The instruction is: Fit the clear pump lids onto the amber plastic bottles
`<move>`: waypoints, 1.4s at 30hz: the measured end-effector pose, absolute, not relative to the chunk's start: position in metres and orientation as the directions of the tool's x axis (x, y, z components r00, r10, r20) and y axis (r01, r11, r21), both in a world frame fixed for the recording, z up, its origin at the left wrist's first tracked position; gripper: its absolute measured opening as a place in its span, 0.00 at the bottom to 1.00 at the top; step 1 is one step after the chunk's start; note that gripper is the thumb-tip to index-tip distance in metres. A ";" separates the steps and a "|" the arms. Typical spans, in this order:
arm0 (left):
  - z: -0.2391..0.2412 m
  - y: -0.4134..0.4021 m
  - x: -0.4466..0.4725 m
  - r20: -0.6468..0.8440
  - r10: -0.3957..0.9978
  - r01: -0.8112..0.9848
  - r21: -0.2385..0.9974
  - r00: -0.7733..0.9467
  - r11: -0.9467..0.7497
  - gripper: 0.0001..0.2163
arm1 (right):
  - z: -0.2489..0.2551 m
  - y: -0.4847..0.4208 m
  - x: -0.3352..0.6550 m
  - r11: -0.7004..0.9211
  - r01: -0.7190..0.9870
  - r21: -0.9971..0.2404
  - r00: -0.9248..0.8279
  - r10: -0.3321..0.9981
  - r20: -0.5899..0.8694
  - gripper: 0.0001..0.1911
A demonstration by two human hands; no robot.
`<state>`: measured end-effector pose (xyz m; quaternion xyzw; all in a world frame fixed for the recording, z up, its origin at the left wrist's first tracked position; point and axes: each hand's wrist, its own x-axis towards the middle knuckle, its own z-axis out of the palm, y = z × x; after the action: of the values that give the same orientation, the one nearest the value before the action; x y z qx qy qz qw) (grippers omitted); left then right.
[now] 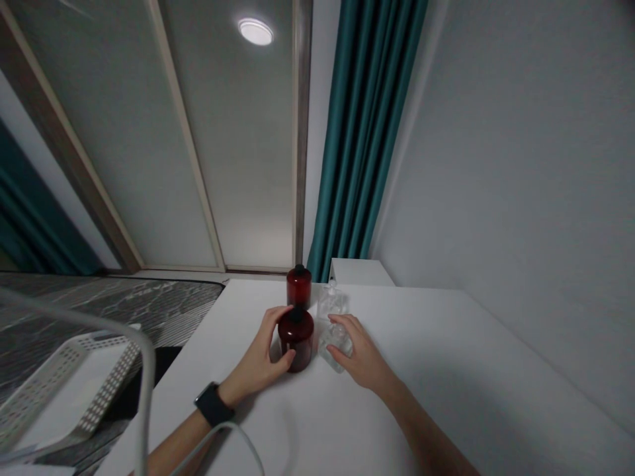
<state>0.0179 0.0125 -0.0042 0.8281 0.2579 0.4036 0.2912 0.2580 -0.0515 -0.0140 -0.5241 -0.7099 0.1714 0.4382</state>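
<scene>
My left hand (262, 360), with a dark watch on the wrist, curves around the nearer dark red bottle (299, 337); its thumb lies on the front and its fingers on the far side. That bottle stands upright with a black cap. My right hand (361, 354) has thumb and fingers around the nearer clear glass bottle (333, 344), partly hidden by the hand. Behind these stand a second dark red bottle (299, 291) with a black top and a second clear bottle (332, 302). The pairs are side by side on the white table (317, 430).
A white perforated basket (74, 350) sits lower, left of the table. Pale tubing (147, 396) arches through the left foreground, with a thin cable (233, 426) near my left wrist. Beyond the table's far edge is a white box-like piece (360, 271). A grey wall (520, 185) borders the right.
</scene>
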 end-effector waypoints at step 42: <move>0.020 0.010 0.025 0.538 0.723 0.164 0.742 0.433 -0.650 0.17 | -0.011 -0.061 0.214 0.484 0.557 -0.675 -0.084 0.842 0.534 0.35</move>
<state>0.0249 0.0096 0.0196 0.7877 0.2815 0.4522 0.3095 0.2135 -0.0607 -0.0111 -0.4851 -0.7207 0.1509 0.4718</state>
